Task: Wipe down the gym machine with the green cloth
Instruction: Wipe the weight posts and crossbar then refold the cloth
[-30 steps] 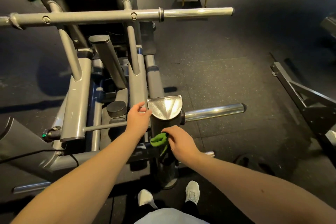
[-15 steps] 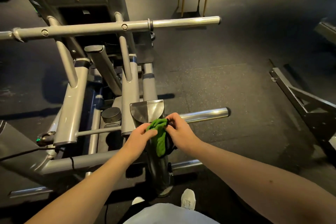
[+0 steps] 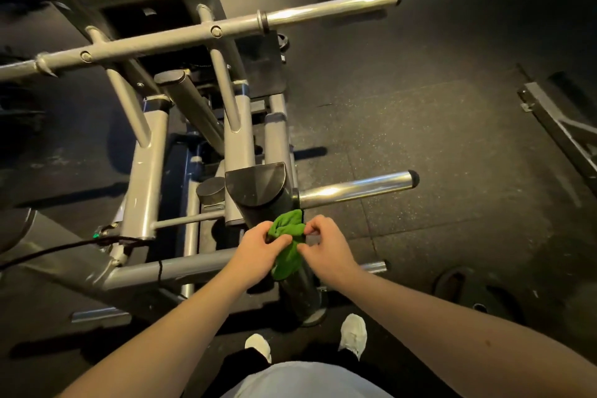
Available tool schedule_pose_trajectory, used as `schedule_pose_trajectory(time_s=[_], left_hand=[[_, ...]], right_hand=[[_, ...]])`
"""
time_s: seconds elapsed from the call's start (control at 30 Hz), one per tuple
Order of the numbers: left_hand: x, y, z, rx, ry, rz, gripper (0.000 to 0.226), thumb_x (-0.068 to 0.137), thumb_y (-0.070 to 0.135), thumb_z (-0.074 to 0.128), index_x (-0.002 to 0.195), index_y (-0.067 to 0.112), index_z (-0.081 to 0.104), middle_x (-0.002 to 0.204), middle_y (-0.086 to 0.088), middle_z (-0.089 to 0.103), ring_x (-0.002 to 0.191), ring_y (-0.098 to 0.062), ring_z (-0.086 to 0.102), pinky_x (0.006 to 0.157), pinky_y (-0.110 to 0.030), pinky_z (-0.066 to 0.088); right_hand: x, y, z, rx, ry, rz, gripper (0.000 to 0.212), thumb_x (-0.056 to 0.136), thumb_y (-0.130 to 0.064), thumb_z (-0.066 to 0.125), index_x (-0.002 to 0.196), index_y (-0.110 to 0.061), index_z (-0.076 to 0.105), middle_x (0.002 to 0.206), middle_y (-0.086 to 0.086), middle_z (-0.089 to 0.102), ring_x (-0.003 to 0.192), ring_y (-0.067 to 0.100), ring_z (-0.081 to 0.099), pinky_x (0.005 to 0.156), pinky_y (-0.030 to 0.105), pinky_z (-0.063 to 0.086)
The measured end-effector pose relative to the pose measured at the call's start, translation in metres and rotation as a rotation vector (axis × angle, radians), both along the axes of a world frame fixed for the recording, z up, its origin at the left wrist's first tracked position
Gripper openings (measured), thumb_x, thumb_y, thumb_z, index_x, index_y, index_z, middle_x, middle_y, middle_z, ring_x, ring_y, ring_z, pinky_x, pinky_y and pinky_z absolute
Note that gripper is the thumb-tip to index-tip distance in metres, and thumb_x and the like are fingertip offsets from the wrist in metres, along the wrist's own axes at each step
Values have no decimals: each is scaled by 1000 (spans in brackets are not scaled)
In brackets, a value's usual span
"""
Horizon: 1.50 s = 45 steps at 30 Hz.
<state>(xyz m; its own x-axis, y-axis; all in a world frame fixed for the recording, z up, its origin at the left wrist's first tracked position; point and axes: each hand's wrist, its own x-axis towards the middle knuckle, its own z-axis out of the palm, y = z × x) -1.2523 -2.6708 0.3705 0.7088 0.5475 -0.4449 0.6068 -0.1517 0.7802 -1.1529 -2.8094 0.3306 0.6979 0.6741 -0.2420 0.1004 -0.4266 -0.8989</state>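
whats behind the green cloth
The machine's dark upright post runs behind the green cloth, showing above and below it. The stretch of post behind the cloth is covered. The left hand and right hand pinch the cloth's sides.

1. Machine [image 3: 145, 171] — a grey tubular steel frame standing on the floor, with chrome bars [image 3: 355, 189] jutting to the right. Nearest stands a dark upright post [image 3: 258, 194] with a flat half-round cap.
2. Cloth [image 3: 287, 245] — small, bright green and bunched. It hangs against the post below the cap, its upper part pinched by the left hand [image 3: 258, 252] and right hand [image 3: 328, 252], its lower end drooping free.
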Motion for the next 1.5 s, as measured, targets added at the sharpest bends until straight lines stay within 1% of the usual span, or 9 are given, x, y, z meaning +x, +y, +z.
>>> schedule_pose_trajectory(time_s=[0.2, 0.33, 0.43, 0.53, 0.6, 0.73, 0.93, 1.03, 1.5], left_hand=[[-21, 13, -5, -276, 18, -63, 29, 106, 33, 53, 99, 16, 76, 88, 5, 78, 83, -5, 72, 67, -12, 49], [-31, 35, -19, -216, 24, -51, 45, 107, 39, 47, 86, 12, 76, 70, 5, 70, 66, 0, 64, 62, -9, 45], [-36, 63, -40, -129, -43, 115, 35, 104, 37, 54, 87, 13, 74, 76, -2, 73, 68, -15, 64, 72, -31, 52], [-36, 94, -48, 29, -44, 188, 20, 97, 34, 64, 110, 18, 66, 97, -1, 69, 89, -19, 65, 79, -35, 51], [-27, 110, -50, -19, -80, 174, 37, 95, 34, 69, 126, 23, 53, 109, -4, 66, 89, -14, 63, 72, -27, 47], [-16, 128, -68, 22, -133, 77, 67, 88, 38, 77, 143, 21, 43, 128, -14, 60, 98, -20, 65, 86, -35, 55], [-19, 135, -75, 95, -215, 48, 65, 82, 37, 83, 136, 19, 51, 129, 5, 52, 115, -13, 56, 94, -30, 47], [-19, 133, -75, 127, -232, 54, 65, 81, 38, 83, 135, 17, 52, 126, 8, 48, 114, -12, 54, 91, -26, 43], [-19, 128, -101, 58, -376, 55, 71, 81, 23, 86, 140, 24, 46, 137, 9, 51, 132, -7, 48, 115, -43, 42]], right_hand=[[-39, 11, -2, 65, 250, -18, 51, 87, -14, 78, 128, -32, 52, 118, -12, 63, 107, 5, 65, 91, 27, 58], [-56, 34, -6, -8, 134, -177, 41, 88, -15, 76, 116, -32, 52, 108, -4, 64, 84, 4, 69, 77, 26, 60], [-56, 55, -8, -48, -6, -397, 22, 88, -14, 74, 102, -25, 60, 108, 3, 60, 89, 16, 67, 76, 33, 60], [-41, 83, -1, 51, 34, -703, 13, 94, -11, 69, 107, -11, 66, 116, 14, 59, 79, 22, 70, 61, 26, 59], [-32, 104, 2, 141, 90, -808, 25, 96, -10, 66, 122, -8, 66, 125, 13, 59, 91, 20, 70, 71, 25, 61], [-48, 134, 0, 17, 7, -675, 55, 95, -1, 62, 148, -9, 49, 137, 3, 50, 126, 12, 49, 109, 22, 37], [-76, 143, -38, -116, 95, -758, 43, 103, -9, 57, 145, -7, 49, 114, -12, 44, 106, 0, 56, 79, 0, 39], [-72, 135, -44, -205, 69, -690, 43, 102, -11, 59, 143, -3, 51, 117, -3, 44, 114, 12, 55, 84, 7, 34], [-64, 122, -84, -6, -80, -575, 47, 106, -11, 47, 152, -15, 39, 112, -5, 38, 90, -6, 48, 88, 15, 43]])
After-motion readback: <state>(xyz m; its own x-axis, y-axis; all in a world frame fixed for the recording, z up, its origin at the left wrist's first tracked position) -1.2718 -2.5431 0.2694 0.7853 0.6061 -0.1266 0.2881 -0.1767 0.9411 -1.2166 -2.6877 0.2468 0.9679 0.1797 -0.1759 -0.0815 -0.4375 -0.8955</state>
